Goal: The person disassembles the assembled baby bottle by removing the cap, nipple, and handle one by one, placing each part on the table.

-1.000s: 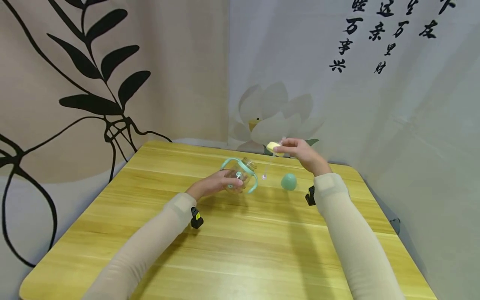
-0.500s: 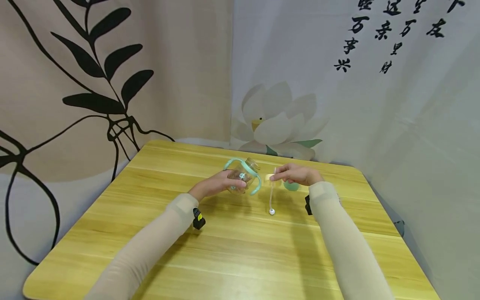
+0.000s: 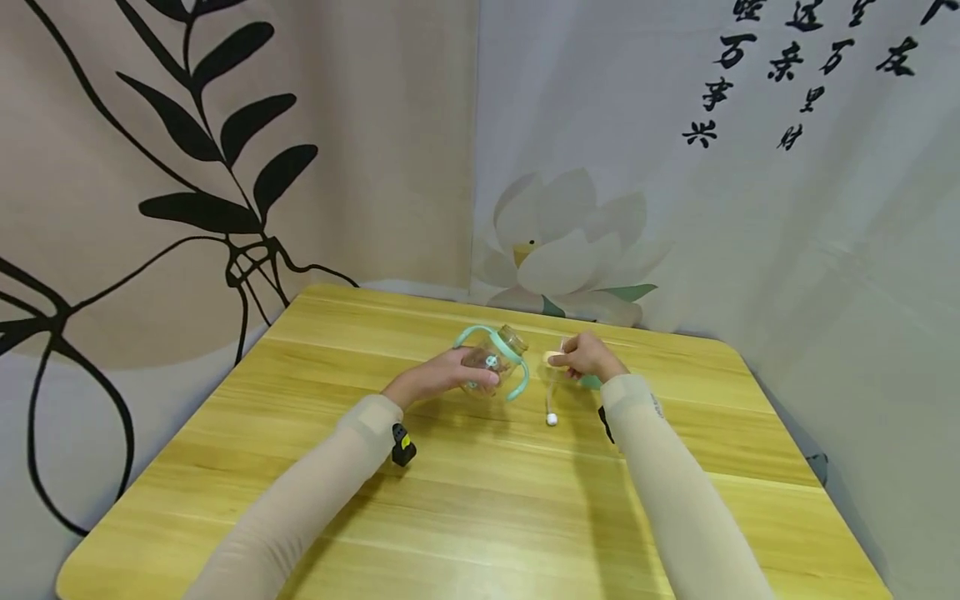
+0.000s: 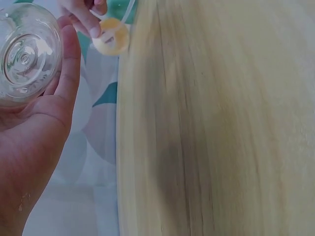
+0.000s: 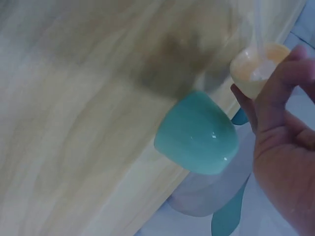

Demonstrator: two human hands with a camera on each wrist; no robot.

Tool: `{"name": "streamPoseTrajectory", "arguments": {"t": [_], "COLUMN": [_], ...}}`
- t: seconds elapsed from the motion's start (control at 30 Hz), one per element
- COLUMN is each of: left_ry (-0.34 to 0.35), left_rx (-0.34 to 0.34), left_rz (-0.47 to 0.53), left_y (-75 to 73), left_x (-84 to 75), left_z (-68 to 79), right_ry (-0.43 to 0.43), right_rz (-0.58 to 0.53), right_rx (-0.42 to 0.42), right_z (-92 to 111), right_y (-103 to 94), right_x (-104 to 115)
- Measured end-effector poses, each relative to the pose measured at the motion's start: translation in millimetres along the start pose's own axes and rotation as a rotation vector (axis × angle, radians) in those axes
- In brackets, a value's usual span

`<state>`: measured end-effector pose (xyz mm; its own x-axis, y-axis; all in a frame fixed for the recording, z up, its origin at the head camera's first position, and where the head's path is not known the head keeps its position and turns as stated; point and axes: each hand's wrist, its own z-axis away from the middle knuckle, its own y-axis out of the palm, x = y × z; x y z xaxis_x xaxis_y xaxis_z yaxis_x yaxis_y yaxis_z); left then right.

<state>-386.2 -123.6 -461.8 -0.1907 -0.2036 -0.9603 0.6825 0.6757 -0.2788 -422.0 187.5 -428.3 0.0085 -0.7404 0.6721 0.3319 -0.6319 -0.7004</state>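
Head view: nearest you, your pale sleeves (image 3: 678,475) cross the desk (image 3: 480,517). Farther in, nearer the far edge, your left hand (image 3: 442,373) has its fingers wrapped round a clear bottle (image 3: 492,363), tilted, its open neck toward the right edge. Just beside it, your right fingers (image 3: 560,361) pinch a yellow lid (image 5: 245,73), a white-tipped straw (image 3: 552,419) hanging below. A green cap (image 5: 197,135) lies partly behind that hand. Past the far edge hangs printed cloth (image 3: 390,208).

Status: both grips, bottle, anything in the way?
Left grip holds the clear bottle, tilted, uncapped. Right grip pinches the yellow cap, straw hanging. Green dome on table near right grip; nothing visible between cap and bottle.
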Motion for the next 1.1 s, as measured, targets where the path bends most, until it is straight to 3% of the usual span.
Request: {"name": "streamPoseTrajectory", "arguments": {"t": [0.4,0.73,0.83,0.93,1.0,1.07,1.1], "left_ry": [0.007,0.004,-0.013,-0.009,0.018,0.053,0.072], "left_rx": [0.021,-0.003,-0.034,-0.080,-0.105,-0.123,-0.121], "left_rz": [0.021,0.021,0.000,-0.026,-0.011,0.007,0.023], "left_y": [5.5,4.6,2.7,-2.1,-6.7,-12.1,-14.6], "left_x": [-2.0,-1.1,-3.3,-9.4,-14.5,-19.8,-23.0], "left_z": [2.2,4.9,5.2,3.4,1.4,-0.9,-2.1], "right_ry": [0.031,0.022,-0.040,-0.151,-0.242,-0.330,-0.372], "right_rz": [-0.086,-0.083,-0.049,0.010,-0.012,-0.097,-0.161], "right_rx": [0.020,-0.046,-0.149,-0.344,-0.433,-0.432,-0.390], "right_z": [6,10,13,18,25,33,36], "right_y": [7.0,2.9,2.3,0.4,-1.0,-1.8,-1.7], "right_x": [-2,0,6,19,29,40,44]}}
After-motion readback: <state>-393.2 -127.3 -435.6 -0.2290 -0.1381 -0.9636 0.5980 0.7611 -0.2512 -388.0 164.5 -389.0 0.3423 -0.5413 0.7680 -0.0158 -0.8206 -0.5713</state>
